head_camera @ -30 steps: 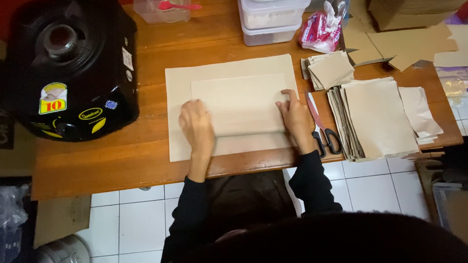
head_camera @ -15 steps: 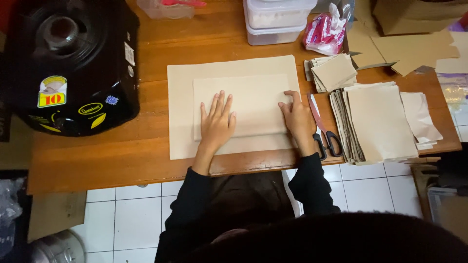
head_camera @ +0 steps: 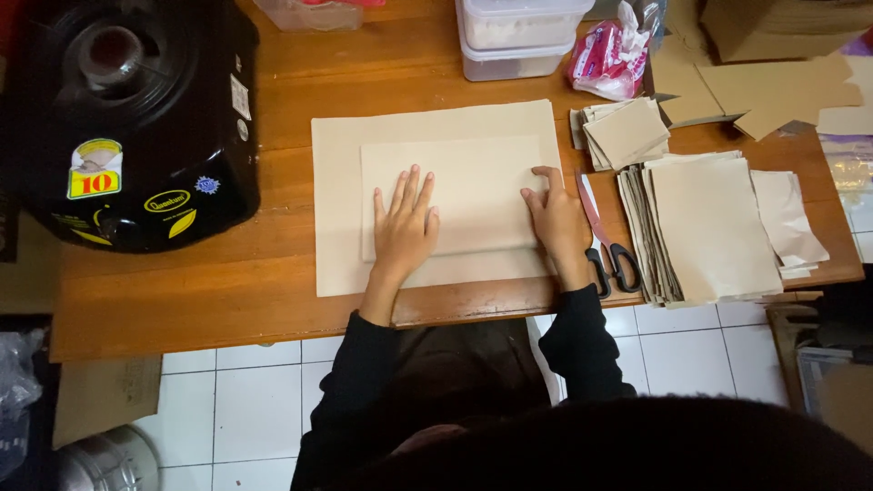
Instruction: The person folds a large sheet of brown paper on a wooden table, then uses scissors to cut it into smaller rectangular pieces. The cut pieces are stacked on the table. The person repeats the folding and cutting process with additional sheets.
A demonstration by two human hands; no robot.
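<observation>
A smaller beige paper sheet lies on top of a larger beige sheet on the wooden table. My left hand rests flat on the smaller sheet's lower left part, fingers spread. Curled at the sheet's right edge, my right hand presses on it with its fingertips. Neither hand holds anything.
Scissors with black handles lie just right of my right hand. Stacks of cut beige paper and a smaller pile sit to the right. A black gas stove fills the left. Plastic containers and a pink bag stand behind.
My left hand has slid from the sheet's left edge rightward and opened flat with spread fingers. The right hand has stayed at the right edge.
</observation>
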